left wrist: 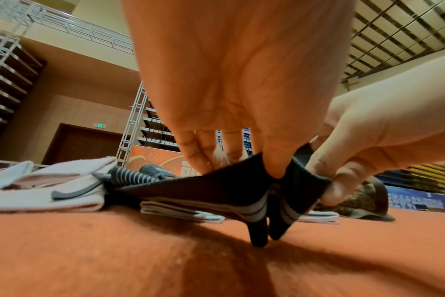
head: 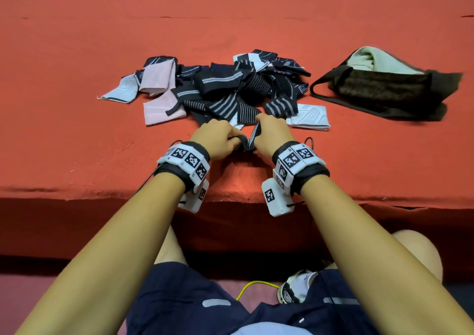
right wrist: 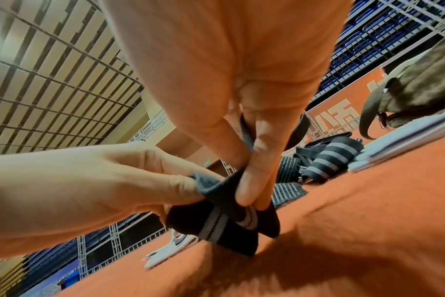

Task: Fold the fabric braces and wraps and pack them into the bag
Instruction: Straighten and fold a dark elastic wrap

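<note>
Both hands hold one dark wrap with grey stripes (head: 248, 141) just above the red cloth, near the front of the pile. My left hand (head: 219, 137) pinches its left end between thumb and fingers; the same wrap (left wrist: 241, 193) sags below that hand. My right hand (head: 269, 136) pinches the other end, thumb against forefinger, with the wrap (right wrist: 224, 219) doubled over beneath it. Behind lies a heap of dark striped, pink and white braces (head: 220, 88). The dark brown bag (head: 384, 86) lies at the right, its mouth open with a pale green cloth (head: 369, 59) inside.
A red cloth (head: 102, 52) covers the wide table; its front edge (head: 77, 193) runs just under my wrists. A folded white brace (head: 309, 116) lies between the pile and the bag. The bag's strap (head: 346, 101) loops over the table towards the pile.
</note>
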A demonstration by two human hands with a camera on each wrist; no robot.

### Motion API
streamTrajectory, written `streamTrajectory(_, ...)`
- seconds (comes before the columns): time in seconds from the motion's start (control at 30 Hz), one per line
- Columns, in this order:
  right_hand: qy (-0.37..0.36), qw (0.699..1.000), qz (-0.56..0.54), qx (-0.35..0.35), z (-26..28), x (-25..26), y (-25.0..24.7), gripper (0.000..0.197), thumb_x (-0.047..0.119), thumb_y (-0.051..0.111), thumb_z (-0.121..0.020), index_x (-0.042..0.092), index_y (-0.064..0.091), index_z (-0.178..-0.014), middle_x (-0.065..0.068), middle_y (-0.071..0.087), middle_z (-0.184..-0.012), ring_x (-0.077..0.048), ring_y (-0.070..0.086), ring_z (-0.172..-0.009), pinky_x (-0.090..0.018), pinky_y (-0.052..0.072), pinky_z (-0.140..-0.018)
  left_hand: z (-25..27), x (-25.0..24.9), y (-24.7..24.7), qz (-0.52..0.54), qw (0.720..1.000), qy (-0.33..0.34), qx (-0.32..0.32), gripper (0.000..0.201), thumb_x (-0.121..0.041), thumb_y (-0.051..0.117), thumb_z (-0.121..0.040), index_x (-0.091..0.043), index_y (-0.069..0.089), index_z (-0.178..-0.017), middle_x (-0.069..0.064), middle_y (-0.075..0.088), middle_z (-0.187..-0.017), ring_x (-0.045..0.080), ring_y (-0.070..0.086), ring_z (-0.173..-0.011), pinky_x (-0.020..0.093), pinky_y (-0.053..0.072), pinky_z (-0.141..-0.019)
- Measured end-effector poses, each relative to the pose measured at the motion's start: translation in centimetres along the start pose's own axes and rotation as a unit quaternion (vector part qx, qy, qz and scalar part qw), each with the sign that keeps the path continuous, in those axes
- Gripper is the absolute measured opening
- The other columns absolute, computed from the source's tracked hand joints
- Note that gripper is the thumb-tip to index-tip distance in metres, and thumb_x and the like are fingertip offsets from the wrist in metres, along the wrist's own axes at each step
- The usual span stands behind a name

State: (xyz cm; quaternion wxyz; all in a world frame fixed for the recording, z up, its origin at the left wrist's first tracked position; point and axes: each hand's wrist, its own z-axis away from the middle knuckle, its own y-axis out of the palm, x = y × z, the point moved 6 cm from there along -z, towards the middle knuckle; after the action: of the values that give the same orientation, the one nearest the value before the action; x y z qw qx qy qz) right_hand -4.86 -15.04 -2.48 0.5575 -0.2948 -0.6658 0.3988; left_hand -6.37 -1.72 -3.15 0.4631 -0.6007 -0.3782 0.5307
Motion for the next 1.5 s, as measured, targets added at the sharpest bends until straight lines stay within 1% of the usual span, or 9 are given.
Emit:
streamTrajectory(0.37, 0.041, 0.998, -0.031, -0.029, 2.9, -4.2, -1.2, 0.058, -0.002, 0.052, -0.087, 0.008, 0.047, -0.144, -0.017, 0.058, -0.138, -0.037, 0.048, -0.13, -0.038, 0.04, -0.104, 3.1, -1.9, 3.0, 0.013, 0.997, 0.037, -0.061, 0.035, -0.039, 0.05, -0.094, -0.042, 0.067, -0.124, -0.002, 0.073, -0.105, 0.028, 0.065, -0.102, 0.038, 0.053, -0.086)
streamTrajectory(0.5, 0.055, 0.997, -0.049, -0.016, 4.0, -5.3, -0.2, 0.06, 0.0, 0.051, -0.089, 0.011, 0.044, -0.147, -0.018, 0.056, -0.139, -0.036, 0.044, -0.133, -0.036, 0.037, -0.106, 4.0, -3.0, 4.2, 0.02, 0.996, 0.049, -0.072, 0.036, -0.033, 0.052, -0.099, -0.031, 0.063, -0.133, -0.007, 0.05, -0.088, 0.026, 0.059, -0.103, 0.033, 0.041, -0.08)
streamTrajectory(0.63, 0.062, 0.996, -0.062, -0.019, 4.0, -5.3, 0.4, 0.055, 0.003, 0.05, -0.092, 0.012, 0.043, -0.146, -0.017, 0.056, -0.136, -0.035, 0.048, -0.126, -0.032, 0.037, -0.098, 3.5, -2.7, 4.7, 0.058, 0.996, 0.037, -0.049, 0.042, -0.025, 0.052, -0.098, -0.028, 0.057, -0.14, -0.003, 0.047, -0.09, 0.027, 0.057, -0.103, 0.034, 0.04, -0.084)
streamTrajectory(0.77, 0.048, 0.998, -0.043, 0.004, 3.5, -4.9, 0.9, 0.048, 0.017, 0.057, -0.093, 0.014, 0.049, -0.14, -0.017, 0.061, -0.13, -0.037, 0.053, -0.123, -0.041, 0.045, -0.102, 3.2, -3.3, 5.6, 0.073, 0.997, 0.018, 0.004, 0.056, -0.021, 0.052, -0.095, -0.024, 0.043, -0.15, 0.0, 0.041, -0.103, 0.026, 0.052, -0.109, 0.03, 0.037, -0.087)
streamTrajectory(1.03, 0.079, 0.996, -0.021, -0.02, 4.6, -6.5, -0.6, 0.041, 0.047, 0.054, -0.082, 0.033, 0.06, -0.119, -0.002, 0.073, -0.083, -0.031, 0.071, -0.077, -0.043, 0.058, -0.082, 3.5, -2.3, 4.4, 0.173, 0.984, 0.019, 0.03, 0.057, -0.027, 0.06, -0.088, -0.024, 0.051, -0.144, 0.001, 0.051, -0.118, 0.012, 0.056, -0.096, 0.019, 0.036, -0.086)
streamTrajectory(1.13, 0.092, 0.994, -0.015, -0.062, 4.9, -6.9, -2.4, 0.035, 0.041, 0.06, -0.085, 0.03, 0.063, -0.118, -0.003, 0.073, -0.093, -0.032, 0.069, -0.089, -0.041, 0.055, -0.088, 2.7, -0.3, 3.1, 0.142, 0.99, 0.017, -0.007, 0.047, -0.021, 0.059, -0.086, -0.022, 0.063, -0.133, 0.004, 0.056, -0.115, 0.017, 0.06, -0.093, 0.024, 0.043, -0.089)
streamTrajectory(1.23, 0.082, 0.995, -0.012, -0.049, 4.8, -6.9, -2.2, 0.035, 0.028, 0.065, -0.09, 0.023, 0.064, -0.124, -0.005, 0.07, -0.115, -0.032, 0.06, -0.113, -0.037, 0.046, -0.095, 1.6, 2.9, 3.3, 0.105, 0.994, -0.03, 0.009, 0.048, -0.008, 0.06, -0.086, -0.023, 0.063, -0.131, 0.009, 0.05, -0.123, 0.026, 0.055, -0.112, 0.033, 0.04, -0.106)
streamTrajectory(1.33, 0.066, 0.997, -0.027, -0.028, 4.8, -6.4, -0.7, 0.039, 0.028, 0.067, -0.089, 0.022, 0.06, -0.128, -0.008, 0.065, -0.125, -0.032, 0.059, -0.116, -0.036, 0.045, -0.098, 1.2, 4.5, 3.7, 0.087, 0.994, -0.039, 0.047, 0.064, 0.004, 0.053, -0.079, -0.029, 0.063, -0.132, 0.009, 0.045, -0.138, 0.03, 0.047, -0.127, 0.041, 0.037, -0.112)
streamTrajectory(1.5, 0.052, 0.996, -0.06, -0.038, 4.0, -6.3, -0.2, 0.042, 0.015, 0.064, -0.09, 0.019, 0.058, -0.131, -0.01, 0.064, -0.128, -0.03, 0.056, -0.12, -0.029, 0.041, -0.098, 0.8, 4.7, 3.6, 0.034, 0.999, -0.003, 0.022, 0.046, -0.01, 0.063, -0.089, -0.032, 0.067, -0.128, 0.006, 0.042, -0.153, 0.03, 0.042, -0.134, 0.035, 0.026, -0.117)
